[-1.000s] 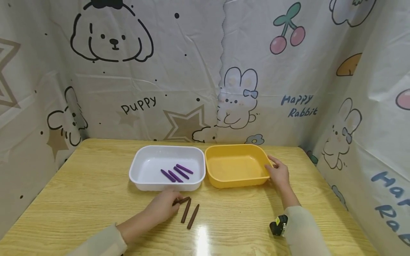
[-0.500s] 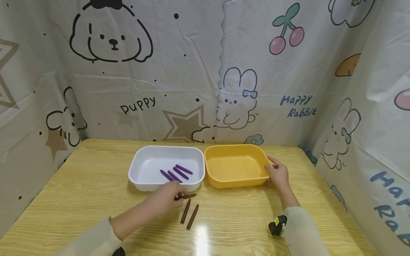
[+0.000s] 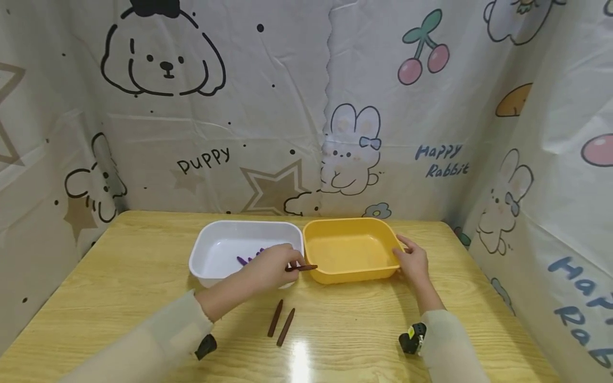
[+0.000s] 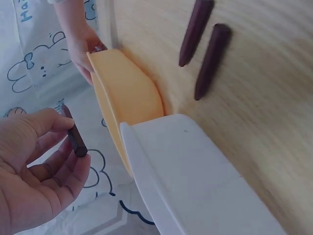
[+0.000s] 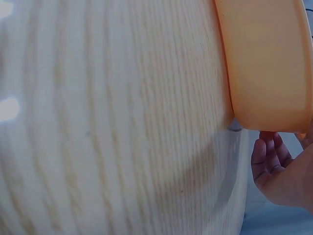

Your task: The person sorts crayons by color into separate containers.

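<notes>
My left hand (image 3: 268,268) pinches a dark brown crayon (image 3: 306,267) between thumb and fingers, above the front right corner of the white tub (image 3: 203,239). The crayon's pointed end overlaps the near rim of the yellow tub (image 3: 347,275) in the head view. In the left wrist view the held crayon (image 4: 77,140) shows its flat-sided body and blunt end. My right hand (image 3: 414,263) grips the yellow tub's right wall, thumb at the rim and fingers outside. Purple crayons (image 3: 242,261) lie in the white tub, partly hidden by my left hand.
Two more brown crayons, one on the left (image 3: 275,318) and one on the right (image 3: 286,327), lie on the wooden table (image 3: 354,330) in front of the tubs. The tubs stand side by side. A printed cloth (image 3: 282,117) hangs behind the table.
My left hand has lifted the brown crayon off the table and carried it up and right, from in front of the white tub to the yellow tub's near rim. My right hand keeps its grip.
</notes>
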`<state>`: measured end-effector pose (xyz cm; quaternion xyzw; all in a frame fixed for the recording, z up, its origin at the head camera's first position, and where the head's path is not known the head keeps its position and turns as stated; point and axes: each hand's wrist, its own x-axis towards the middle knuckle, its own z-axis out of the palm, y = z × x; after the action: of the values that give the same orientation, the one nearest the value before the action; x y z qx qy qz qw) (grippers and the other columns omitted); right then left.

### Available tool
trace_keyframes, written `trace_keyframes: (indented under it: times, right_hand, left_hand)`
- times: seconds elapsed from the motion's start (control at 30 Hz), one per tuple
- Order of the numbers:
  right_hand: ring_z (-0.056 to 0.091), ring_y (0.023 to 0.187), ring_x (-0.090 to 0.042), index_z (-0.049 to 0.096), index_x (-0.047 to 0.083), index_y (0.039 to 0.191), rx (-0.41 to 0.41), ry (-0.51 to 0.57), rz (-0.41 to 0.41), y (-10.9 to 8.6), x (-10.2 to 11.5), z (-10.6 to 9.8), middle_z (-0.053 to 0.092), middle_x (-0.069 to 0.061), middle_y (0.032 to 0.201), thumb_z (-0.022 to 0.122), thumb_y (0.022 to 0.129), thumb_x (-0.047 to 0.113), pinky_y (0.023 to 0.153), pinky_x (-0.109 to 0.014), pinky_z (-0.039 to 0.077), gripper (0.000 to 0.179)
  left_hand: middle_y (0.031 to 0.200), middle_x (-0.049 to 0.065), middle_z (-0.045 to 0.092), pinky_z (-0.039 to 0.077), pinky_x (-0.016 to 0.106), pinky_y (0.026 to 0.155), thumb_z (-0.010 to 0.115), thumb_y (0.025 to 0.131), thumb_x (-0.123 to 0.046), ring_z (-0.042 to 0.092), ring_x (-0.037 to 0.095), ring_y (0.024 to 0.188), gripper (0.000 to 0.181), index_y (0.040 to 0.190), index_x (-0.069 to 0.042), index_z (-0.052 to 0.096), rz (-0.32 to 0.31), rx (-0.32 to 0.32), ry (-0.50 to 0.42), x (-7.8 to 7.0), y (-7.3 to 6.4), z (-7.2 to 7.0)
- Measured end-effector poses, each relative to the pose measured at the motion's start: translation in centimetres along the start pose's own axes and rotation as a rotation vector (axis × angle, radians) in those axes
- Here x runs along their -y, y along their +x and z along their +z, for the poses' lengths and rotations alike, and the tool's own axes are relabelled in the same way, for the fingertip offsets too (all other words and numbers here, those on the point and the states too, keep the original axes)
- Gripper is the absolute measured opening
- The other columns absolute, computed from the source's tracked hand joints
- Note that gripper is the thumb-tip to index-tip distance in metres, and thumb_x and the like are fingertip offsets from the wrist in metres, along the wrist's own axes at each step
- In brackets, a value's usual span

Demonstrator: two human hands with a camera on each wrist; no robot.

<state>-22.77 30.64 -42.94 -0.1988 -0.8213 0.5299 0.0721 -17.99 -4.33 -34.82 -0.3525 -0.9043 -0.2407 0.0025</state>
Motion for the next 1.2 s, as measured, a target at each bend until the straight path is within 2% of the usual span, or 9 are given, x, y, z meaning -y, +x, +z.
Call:
trace_keyframes:
  times: [0.13,0.4,0.73,0.93,1.2]
  right_hand:
    - [0.057,0.072,-0.009,0.046,0.013,0.139,0.001,-0.008,-0.007,0.2,-0.2,0.2,0.051,-0.013,0.105,0.055,0.092,0.015,0.056,-0.018,0.054,0.047]
    - [0.055,0.07,-0.007,0.047,0.014,0.138,-0.001,-0.023,-0.008,0.1,-0.1,0.1,0.051,-0.012,0.104,0.055,0.092,0.016,0.056,-0.018,0.054,0.047]
    - [0.052,0.068,-0.007,0.048,0.014,0.137,-0.009,-0.037,-0.003,0.0,0.0,-0.1,0.052,-0.011,0.101,0.055,0.092,0.016,0.055,-0.02,0.053,0.046]
    - [0.053,0.066,-0.006,0.048,0.015,0.137,-0.013,-0.033,-0.003,0.0,0.0,0.0,0.052,-0.012,0.102,0.055,0.092,0.016,0.054,-0.02,0.053,0.046]
    - [0.055,0.066,-0.007,0.049,0.014,0.137,-0.019,-0.022,-0.005,-0.1,0.0,0.1,0.053,-0.012,0.102,0.055,0.091,0.015,0.054,-0.02,0.053,0.046]
  left_hand:
    - [0.083,0.001,0.063,0.046,0.024,0.063,0.066,0.083,-0.009,0.054,0.013,0.074,0.01,0.092,-0.011,0.07,-0.059,0.027,-0.015,-0.3,1.6,0.1]
    - [0.087,0.004,0.066,0.046,0.025,0.061,0.066,0.086,-0.013,0.055,0.014,0.075,0.014,0.099,-0.011,0.069,-0.12,0.056,-0.017,-0.2,4.6,0.8]
    - [0.094,0.006,0.069,0.048,0.028,0.067,0.064,0.087,-0.014,0.059,0.018,0.082,0.016,0.102,-0.012,0.069,-0.115,0.053,0.036,-0.1,7.7,2.2]
    - [0.09,0.007,0.068,0.048,0.026,0.067,0.064,0.086,-0.012,0.058,0.017,0.079,0.016,0.101,-0.009,0.069,-0.12,0.039,-0.026,0.1,9.3,3.7]
    - [0.088,0.007,0.068,0.045,0.022,0.063,0.064,0.086,-0.011,0.055,0.015,0.074,0.014,0.099,-0.009,0.07,-0.17,0.028,-0.064,0.1,10.7,5.3]
